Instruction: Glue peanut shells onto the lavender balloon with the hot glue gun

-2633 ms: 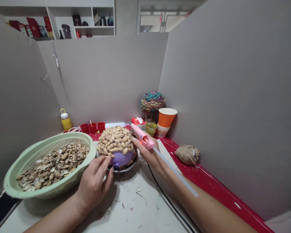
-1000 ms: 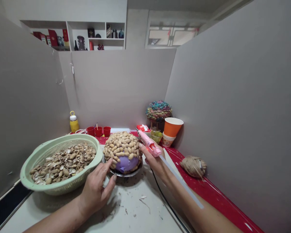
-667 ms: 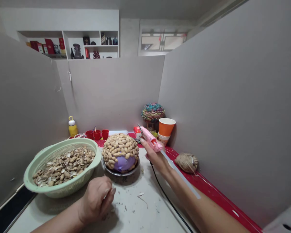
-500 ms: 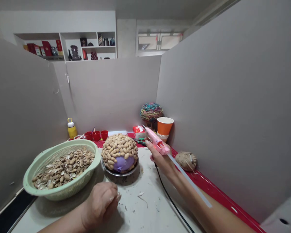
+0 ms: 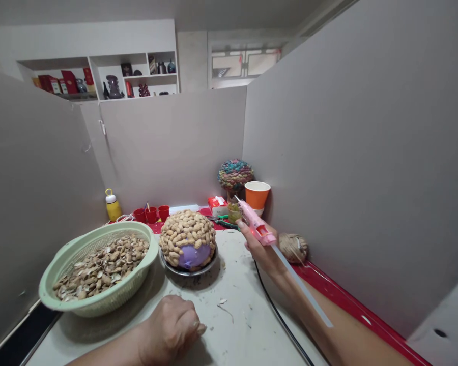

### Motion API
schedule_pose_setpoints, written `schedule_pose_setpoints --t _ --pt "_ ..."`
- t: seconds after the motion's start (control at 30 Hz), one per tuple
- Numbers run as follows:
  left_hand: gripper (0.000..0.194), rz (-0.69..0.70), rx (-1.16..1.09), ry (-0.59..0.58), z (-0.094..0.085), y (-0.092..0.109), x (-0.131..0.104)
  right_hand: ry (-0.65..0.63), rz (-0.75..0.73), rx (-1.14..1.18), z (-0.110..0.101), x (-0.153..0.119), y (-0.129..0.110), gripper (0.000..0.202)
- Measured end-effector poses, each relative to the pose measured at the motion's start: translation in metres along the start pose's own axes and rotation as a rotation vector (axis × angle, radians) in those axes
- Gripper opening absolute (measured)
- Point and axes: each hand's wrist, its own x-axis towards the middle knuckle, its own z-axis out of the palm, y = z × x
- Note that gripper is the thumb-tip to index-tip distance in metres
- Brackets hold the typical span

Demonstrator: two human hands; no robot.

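Note:
My right hand (image 5: pixel 261 249) is wrapped round a pink glue gun (image 5: pixel 255 221), its nozzle pointing up and to the left and a clear glue stick out of its back. My left hand (image 5: pixel 177 325) is closed low over the table; whatever its fingers hold, if anything, is hidden. Beyond it, a ball covered with peanut shells (image 5: pixel 187 234) rests in a metal bowl (image 5: pixel 191 273). A purple patch (image 5: pixel 194 255) shows bare on the ball's near side. Left of the ball, a green basket (image 5: pixel 152 254) holds many shells.
Behind stand a yellow bottle (image 5: pixel 113 206), several red cups (image 5: pixel 151 214), a tissue pack (image 5: pixel 217 205), a colourful woven ball (image 5: pixel 235 175) and an orange cup (image 5: pixel 257 195). Twine (image 5: pixel 293 248) lies at the right. A black cord (image 5: pixel 277 307) crosses the table. Grey partitions enclose it.
My right hand and the glue gun have moved a little to the right, away from the ball. My left hand has shifted slightly right and down, still closed. The view has turned slightly.

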Motion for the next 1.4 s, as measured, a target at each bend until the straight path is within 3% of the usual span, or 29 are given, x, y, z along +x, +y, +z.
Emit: schedule_pose_setpoints --t 0.47,0.8,1.1,1.4 --pt "0.021 -0.078 -0.082 -0.085 0.02 -0.005 -0.008 0.017 -0.104 -0.132 0.006 -0.005 0.006 0.033" --pt "0.036 -0.041 -0.042 -0.108 0.008 -0.005 -0.005 0.019 -0.064 -0.079 0.007 -0.004 0.006 0.033" --pt "0.021 -0.21 -0.2 -0.259 0.004 -0.009 -0.012 0.001 0.007 -0.04 0.01 -0.009 -0.001 0.038" --pt "0.031 -0.19 -0.134 -0.207 0.001 -0.014 -0.019 -0.029 0.069 0.03 0.012 -0.015 -0.008 0.042"
